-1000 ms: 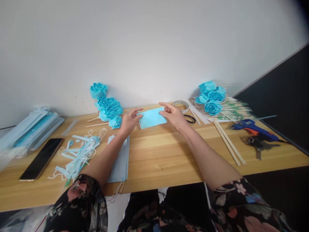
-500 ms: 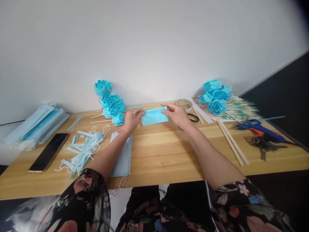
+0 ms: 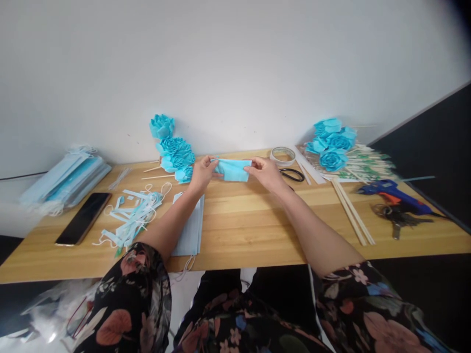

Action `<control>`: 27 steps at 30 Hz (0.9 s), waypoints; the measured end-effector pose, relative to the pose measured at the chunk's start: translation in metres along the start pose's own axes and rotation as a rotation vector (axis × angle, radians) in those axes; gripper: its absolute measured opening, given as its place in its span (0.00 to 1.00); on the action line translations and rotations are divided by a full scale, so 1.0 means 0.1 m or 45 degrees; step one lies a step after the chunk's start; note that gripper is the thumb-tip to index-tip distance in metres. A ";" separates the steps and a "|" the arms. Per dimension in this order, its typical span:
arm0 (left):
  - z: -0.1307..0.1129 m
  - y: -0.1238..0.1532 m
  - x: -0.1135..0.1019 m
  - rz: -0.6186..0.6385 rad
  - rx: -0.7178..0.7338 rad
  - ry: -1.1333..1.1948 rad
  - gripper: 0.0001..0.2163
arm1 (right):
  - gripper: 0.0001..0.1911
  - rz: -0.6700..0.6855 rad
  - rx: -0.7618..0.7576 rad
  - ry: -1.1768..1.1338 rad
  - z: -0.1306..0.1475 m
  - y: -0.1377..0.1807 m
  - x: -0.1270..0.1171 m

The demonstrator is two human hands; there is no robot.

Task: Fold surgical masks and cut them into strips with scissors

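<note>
Between my two hands a small light-blue fabric piece point(image 3: 235, 170) is held up above the table, a fold running across its left part. My left hand point(image 3: 203, 172) pinches its left end between thumb and fingers. The right end is pinched by my right hand point(image 3: 263, 171). Under my left forearm lie pale blue face masks point(image 3: 190, 228), partly hidden by the arm. Blue handmade flowers point(image 3: 175, 153) on thin sticks lie just left of my left hand. Black-handled scissors point(image 3: 292, 175) and a roll of tape point(image 3: 282, 155) lie right of my right hand.
On the left are a stack of masks point(image 3: 68, 181), a phone point(image 3: 84, 218) and cut mask strips with ear loops point(image 3: 134, 215). Toward the right lie more blue flowers point(image 3: 333, 142), wooden sticks point(image 3: 353, 211), a blue glue gun point(image 3: 393, 195) and keys point(image 3: 396, 223).
The blue piece was spread flat between both hands; its left part is now folded over. The whole view has shifted slightly, with the hands still at the same spot above the table.
</note>
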State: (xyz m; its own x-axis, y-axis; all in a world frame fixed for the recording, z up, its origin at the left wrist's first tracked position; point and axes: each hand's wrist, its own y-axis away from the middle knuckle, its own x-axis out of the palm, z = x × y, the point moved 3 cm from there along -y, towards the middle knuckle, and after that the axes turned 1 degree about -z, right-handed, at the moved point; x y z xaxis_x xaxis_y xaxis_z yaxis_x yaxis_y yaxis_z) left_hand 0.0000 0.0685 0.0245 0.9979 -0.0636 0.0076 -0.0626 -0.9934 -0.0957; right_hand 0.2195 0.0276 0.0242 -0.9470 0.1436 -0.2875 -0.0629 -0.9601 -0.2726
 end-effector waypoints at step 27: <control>-0.06 0.28 0.31 0.315 0.145 0.002 0.20 | 0.26 0.107 0.037 -0.335 0.06 0.14 0.18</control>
State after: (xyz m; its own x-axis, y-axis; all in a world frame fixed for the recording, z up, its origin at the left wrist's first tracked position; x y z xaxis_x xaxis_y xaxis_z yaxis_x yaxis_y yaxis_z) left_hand 0.0287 0.0382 0.0280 0.9523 -0.3037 -0.0282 -0.3028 -0.9304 -0.2063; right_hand 0.1994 0.0151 0.0205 -0.9983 -0.0006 -0.0586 0.0141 -0.9729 -0.2306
